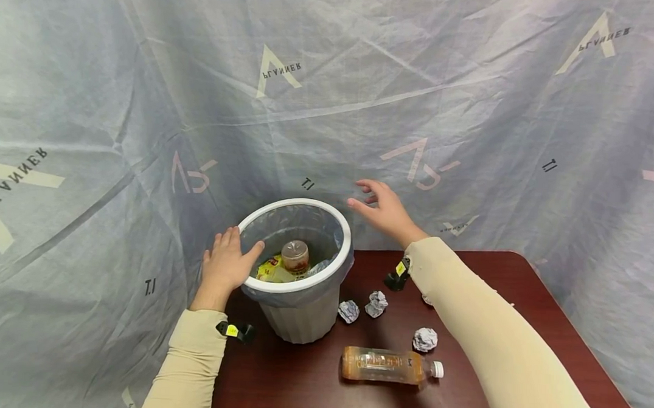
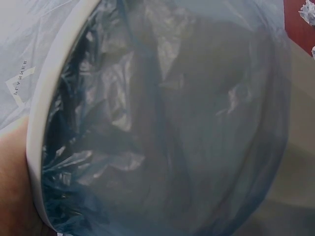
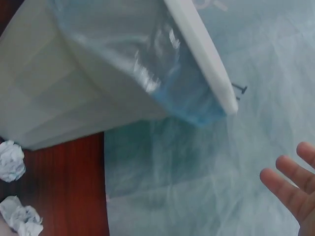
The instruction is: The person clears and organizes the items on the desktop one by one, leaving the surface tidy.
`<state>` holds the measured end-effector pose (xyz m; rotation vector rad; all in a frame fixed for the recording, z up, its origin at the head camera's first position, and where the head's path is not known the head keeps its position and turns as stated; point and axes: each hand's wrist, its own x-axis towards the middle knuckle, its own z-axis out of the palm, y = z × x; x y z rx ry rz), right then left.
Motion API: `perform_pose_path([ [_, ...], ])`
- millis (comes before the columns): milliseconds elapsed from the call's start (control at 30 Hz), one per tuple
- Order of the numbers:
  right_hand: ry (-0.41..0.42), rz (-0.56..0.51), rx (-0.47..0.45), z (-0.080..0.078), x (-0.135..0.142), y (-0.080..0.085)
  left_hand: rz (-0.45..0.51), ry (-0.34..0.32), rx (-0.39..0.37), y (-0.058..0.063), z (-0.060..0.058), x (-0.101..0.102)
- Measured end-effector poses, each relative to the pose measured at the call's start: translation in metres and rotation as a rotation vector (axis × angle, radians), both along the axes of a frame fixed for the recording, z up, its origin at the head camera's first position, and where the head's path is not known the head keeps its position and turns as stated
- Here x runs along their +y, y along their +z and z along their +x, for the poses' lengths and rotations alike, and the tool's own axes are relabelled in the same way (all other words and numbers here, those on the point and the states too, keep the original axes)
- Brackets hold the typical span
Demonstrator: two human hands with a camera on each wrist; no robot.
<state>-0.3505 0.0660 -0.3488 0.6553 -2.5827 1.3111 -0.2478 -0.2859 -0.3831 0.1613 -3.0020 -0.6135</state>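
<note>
A grey waste bin [image 1: 300, 315] with a white rim [image 1: 346, 247] and a bluish plastic liner [image 2: 162, 123] stands upright on the table. Inside it lie a clear bottle [image 1: 295, 256], seen base up, and a yellow wrapper [image 1: 269, 267]. My left hand [image 1: 227, 262] rests at the left side of the rim, fingers extended and thumb spread toward the opening. Beyond the rim's right side my right hand [image 1: 384, 212] is raised in the air, fingers loosely bent, holding nothing. The right wrist view shows its spread fingers [image 3: 285, 184] apart from the bin.
On the dark red table [image 1: 286, 391] a capped bottle [image 1: 382, 365] with an orange label lies on its side. Several crumpled paper balls [image 1: 425, 340] lie right of the bin, partly behind the right sleeve [image 1: 481, 320]. Grey printed cloth [image 1: 332, 94] hangs behind.
</note>
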Motion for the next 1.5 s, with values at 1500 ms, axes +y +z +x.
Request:
perform_pose_path([
  [1500,0.488,0.12,-0.269,0.104,0.093,-0.23,0.006,0.0,0.0,0.003,0.003,0.004],
])
